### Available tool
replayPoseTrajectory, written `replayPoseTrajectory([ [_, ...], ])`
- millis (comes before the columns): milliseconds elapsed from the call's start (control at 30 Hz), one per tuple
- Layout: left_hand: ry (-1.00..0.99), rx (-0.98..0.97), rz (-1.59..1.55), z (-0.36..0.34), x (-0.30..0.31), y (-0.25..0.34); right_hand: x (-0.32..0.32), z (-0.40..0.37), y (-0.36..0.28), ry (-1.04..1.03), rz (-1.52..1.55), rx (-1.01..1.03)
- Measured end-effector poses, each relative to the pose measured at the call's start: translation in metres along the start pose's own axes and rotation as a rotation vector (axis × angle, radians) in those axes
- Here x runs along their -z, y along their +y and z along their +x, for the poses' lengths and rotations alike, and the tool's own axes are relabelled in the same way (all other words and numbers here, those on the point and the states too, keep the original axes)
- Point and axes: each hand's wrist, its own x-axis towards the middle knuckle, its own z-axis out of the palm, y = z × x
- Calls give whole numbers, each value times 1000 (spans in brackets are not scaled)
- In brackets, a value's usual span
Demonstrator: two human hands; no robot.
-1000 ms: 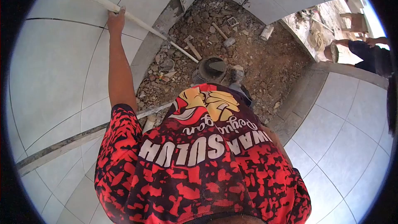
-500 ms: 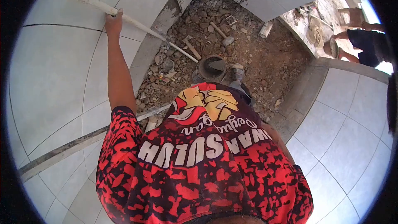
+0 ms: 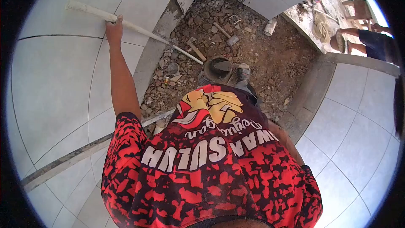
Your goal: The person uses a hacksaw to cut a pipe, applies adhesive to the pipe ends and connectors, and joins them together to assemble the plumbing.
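Observation:
A long white pipe (image 3: 147, 33) slants across the tiled wall (image 3: 55, 71), its lower end down by the black bucket. Near the pipe's upper part, my left hand (image 3: 114, 29) is closed round it, with the arm stretched out. My right hand is hidden below my body; only part of the upper arm shows at the right of the red and black shirt. The black bucket (image 3: 219, 68) stands on the rubble in front of me, with a grey tool inside.
Broken rubble (image 3: 202, 17) covers the ground, with a mallet (image 3: 231, 40), a wooden-handled hammer (image 3: 196, 51) and a small cup (image 3: 172, 69) on it. A grey ledge (image 3: 312, 88) runs at the right. Beyond the opening, another person's legs in dark shorts (image 3: 375, 44) show.
The view has shifted slightly. My left hand stays on the pipe, which keeps nearly the same slant. The other person's legs have moved a little.

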Motion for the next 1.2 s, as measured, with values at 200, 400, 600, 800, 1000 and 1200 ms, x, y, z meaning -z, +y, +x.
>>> replayPoseTrajectory([
  [200,-71,-50,-122,24,-17,-33,-2,3,-4,14,5,0],
  [400,-53,-13,-95,2,0,-1,-2,3,-5,26,5,-2],
  [600,-44,-65,-297,16,-15,-27,-2,3,-5,30,6,4],
  [800,-21,-47,-218,9,-10,-16,-4,4,-3,41,13,4],
  [1000,-39,-14,-80,-4,4,7,-8,1,-4,55,31,3],
  [1200,10,-51,-89,-8,5,10,-8,-1,-6,66,38,-3],
])
